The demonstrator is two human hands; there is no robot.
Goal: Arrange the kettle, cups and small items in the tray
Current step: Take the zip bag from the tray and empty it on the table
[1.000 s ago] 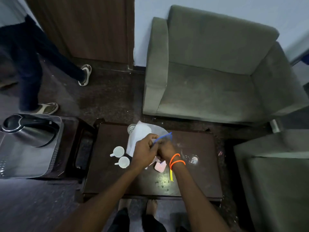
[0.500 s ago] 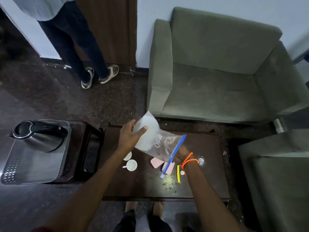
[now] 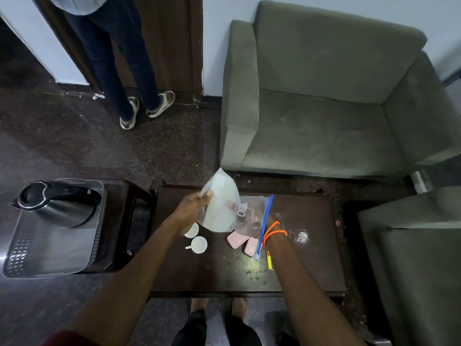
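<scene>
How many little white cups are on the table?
2. One cup stands in the open with its handle to the left; the other cup sits just behind it, partly under the left arm. The bag might hide more.

Your desk [image 3: 306,268] carries two cups [image 3: 195,239] left, packets [image 3: 238,239] right of them. Kettle [image 3: 56,204] sits in tray [image 3: 50,255], on side table well left. Armchair [image 3: 329,108] behind desk.
</scene>
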